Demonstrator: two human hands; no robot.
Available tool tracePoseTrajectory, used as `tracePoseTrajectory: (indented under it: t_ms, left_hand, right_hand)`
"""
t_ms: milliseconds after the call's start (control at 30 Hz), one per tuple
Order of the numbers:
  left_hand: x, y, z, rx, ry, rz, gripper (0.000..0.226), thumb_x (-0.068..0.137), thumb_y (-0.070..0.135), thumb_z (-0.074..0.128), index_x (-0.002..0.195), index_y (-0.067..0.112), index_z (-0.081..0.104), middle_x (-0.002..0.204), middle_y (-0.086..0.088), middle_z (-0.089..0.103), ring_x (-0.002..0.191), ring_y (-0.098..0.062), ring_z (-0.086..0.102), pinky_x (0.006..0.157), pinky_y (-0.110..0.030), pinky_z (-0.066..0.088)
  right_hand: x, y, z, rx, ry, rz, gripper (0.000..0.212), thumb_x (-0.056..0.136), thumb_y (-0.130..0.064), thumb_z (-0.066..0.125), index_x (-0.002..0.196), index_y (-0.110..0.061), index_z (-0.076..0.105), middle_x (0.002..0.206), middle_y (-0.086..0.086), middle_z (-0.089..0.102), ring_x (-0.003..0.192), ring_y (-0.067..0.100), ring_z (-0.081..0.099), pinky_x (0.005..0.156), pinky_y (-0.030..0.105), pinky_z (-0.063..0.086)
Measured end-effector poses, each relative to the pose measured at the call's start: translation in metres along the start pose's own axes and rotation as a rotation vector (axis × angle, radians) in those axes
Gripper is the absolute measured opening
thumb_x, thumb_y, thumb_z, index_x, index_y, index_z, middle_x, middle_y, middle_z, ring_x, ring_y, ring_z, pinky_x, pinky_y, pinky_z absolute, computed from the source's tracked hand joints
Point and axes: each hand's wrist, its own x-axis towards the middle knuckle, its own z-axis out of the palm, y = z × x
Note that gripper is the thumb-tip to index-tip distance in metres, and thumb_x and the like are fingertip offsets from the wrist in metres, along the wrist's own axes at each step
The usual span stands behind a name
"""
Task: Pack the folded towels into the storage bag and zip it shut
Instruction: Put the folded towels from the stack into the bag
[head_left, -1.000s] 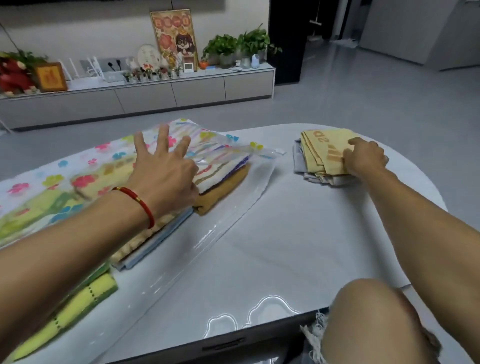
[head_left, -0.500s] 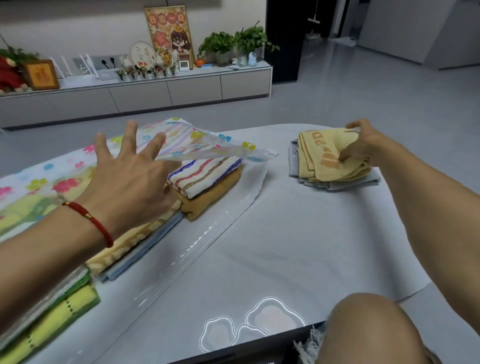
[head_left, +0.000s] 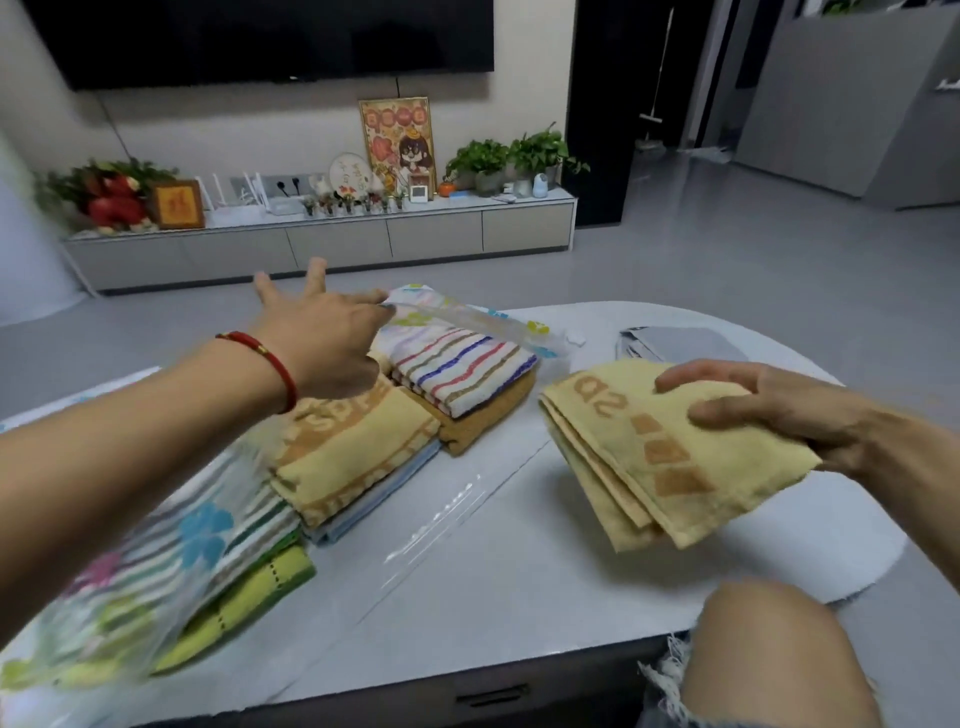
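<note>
Above the near right part of the white table (head_left: 509, 582), your right hand (head_left: 779, 415) grasps a folded yellow towel (head_left: 660, 457) with orange lettering, fingers on top, the cloth clear of the tabletop. To its left lies the storage bag (head_left: 156, 566), a clear plastic bag printed with coloured flowers, its mouth facing right. Your left hand (head_left: 327, 338), a red bracelet (head_left: 262, 358) at the wrist, has its fingers spread and lifts the bag's upper layer at the far edge. Under that flap sit 3 groups of folded towels: a striped towel (head_left: 462, 374) on a brown one at the far end, a second yellow towel (head_left: 353, 457) on a blue one in the middle, and a green towel (head_left: 260, 587) nearest you. Far right on the table rests a grey towel (head_left: 680, 343).
</note>
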Motion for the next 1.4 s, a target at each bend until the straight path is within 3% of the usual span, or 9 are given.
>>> tracePoseTrajectory:
  t_ms: [233,400,600,700,800,933,1100,1267,1400]
  left_hand:
    - [-0.008,-0.008,-0.039,-0.109,0.018,-0.013,0.062,0.092,0.045,0.036,0.152,0.029,0.030,0.164,0.012,0.017,0.150,-0.041,0.000,0.105,-0.082,0.003]
    - [-0.011,-0.016,-0.051,-0.111,0.054,-0.028,0.061,0.095,0.051,0.029,0.151,0.027,0.032,0.163,0.013,0.016,0.150,-0.042,-0.001,0.103,-0.084,0.000]
    - [-0.010,-0.013,-0.040,-0.075,0.074,-0.008,0.060,0.094,0.048,0.032,0.149,0.026,0.037,0.163,0.011,0.019,0.150,-0.042,0.001,0.103,-0.084,0.001]
    - [-0.009,-0.015,-0.032,-0.092,0.091,-0.009,0.061,0.092,0.049,0.033,0.148,0.025,0.040,0.163,0.012,0.020,0.150,-0.041,0.001,0.103,-0.084,0.002]
    - [-0.010,-0.016,-0.023,-0.114,0.095,-0.004,0.061,0.090,0.049,0.035,0.147,0.028,0.041,0.163,0.012,0.019,0.149,-0.043,0.001,0.104,-0.084,0.003]
    - [-0.015,-0.010,-0.006,-0.092,0.150,0.020,0.058,0.087,0.048,0.042,0.141,0.027,0.047,0.162,0.005,0.025,0.147,-0.048,0.010,0.104,-0.083,0.012]
    - [-0.018,0.013,0.018,-0.166,0.195,0.061,0.052,0.083,0.042,0.049,0.132,0.025,0.054,0.163,0.002,0.021,0.146,-0.049,0.008,0.104,-0.080,0.018]
    - [-0.017,0.030,0.033,-0.192,0.230,0.070,0.048,0.081,0.038,0.052,0.127,0.026,0.057,0.164,0.004,0.019,0.147,-0.046,0.007,0.106,-0.077,0.018]
    - [-0.014,0.038,0.041,-0.194,0.242,0.054,0.054,0.084,0.041,0.052,0.136,0.029,0.052,0.164,0.003,0.018,0.148,-0.044,0.007,0.109,-0.075,0.017]
  right_hand:
    - [0.074,-0.028,0.162,0.112,-0.345,-0.133,0.043,0.092,0.002,0.066,0.128,-0.021,0.071,0.126,0.003,0.073,0.106,0.022,0.072,0.080,0.032,0.062]
    - [0.173,-0.032,0.223,0.477,0.072,-0.258,0.039,0.095,0.005,0.060,0.122,-0.021,0.071,0.127,0.021,0.070,0.098,0.030,0.069,0.092,0.048,0.057]
    - [0.231,0.004,0.247,0.021,0.436,-0.193,0.045,0.088,-0.016,0.070,0.128,-0.035,0.065,0.136,0.003,0.062,0.113,0.027,0.065,0.094,0.044,0.059]
    - [0.237,0.000,0.249,-0.029,0.523,-0.247,0.043,0.087,-0.027,0.071,0.127,-0.040,0.063,0.131,-0.004,0.062,0.107,0.019,0.063,0.079,0.029,0.058]
    - [0.240,0.001,0.242,-0.135,0.410,-0.193,0.044,0.091,-0.030,0.071,0.134,-0.035,0.060,0.134,0.002,0.062,0.108,0.027,0.067,0.089,0.041,0.060]
    - [0.210,-0.003,0.215,-0.089,0.282,-0.191,0.050,0.092,-0.029,0.070,0.140,-0.035,0.057,0.111,0.007,0.066,0.054,0.013,0.064,0.057,0.028,0.057]
    - [0.131,0.017,0.133,-0.342,0.229,-0.198,0.020,0.093,-0.027,0.069,0.106,-0.016,0.077,0.078,0.006,0.070,0.063,0.020,0.069,0.057,0.029,0.054]
    - [0.091,0.043,0.036,-0.619,0.736,-0.194,0.016,0.090,-0.023,0.065,0.082,-0.019,0.078,0.069,0.001,0.070,0.066,0.020,0.067,0.067,0.031,0.051]
    - [0.102,0.068,-0.031,-0.800,1.014,-0.068,0.027,0.095,-0.018,0.057,0.116,-0.010,0.073,0.122,0.017,0.069,0.113,0.037,0.063,0.097,0.044,0.051]
